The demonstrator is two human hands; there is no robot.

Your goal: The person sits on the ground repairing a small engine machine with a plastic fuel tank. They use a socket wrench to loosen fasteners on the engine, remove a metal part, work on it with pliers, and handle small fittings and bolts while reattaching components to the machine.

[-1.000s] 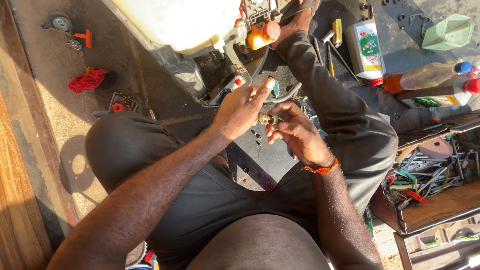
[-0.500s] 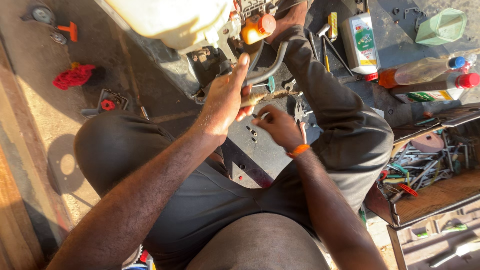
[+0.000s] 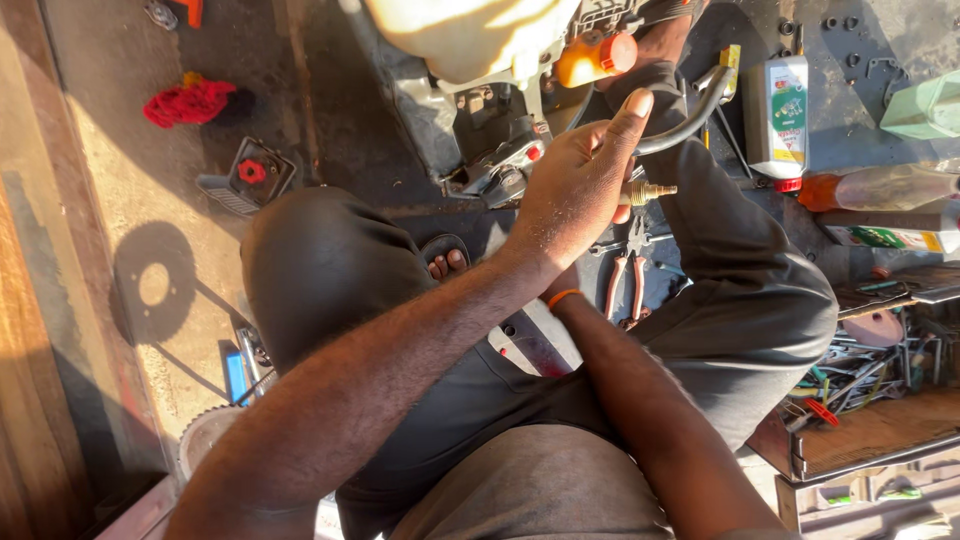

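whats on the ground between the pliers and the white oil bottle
In the head view, the person's dark-trousered leg crosses between the red-handled pliers and the white oil bottle; the brass fitting sits above the pliers.

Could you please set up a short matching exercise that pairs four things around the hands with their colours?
Things:
1. cap on the machine
2. rag on the ground
3. hose by the left hand
4. fitting at the hose's end

Colours:
A. black
B. brass
C. orange
D. red

Pairs: 1-C, 2-D, 3-A, 4-B
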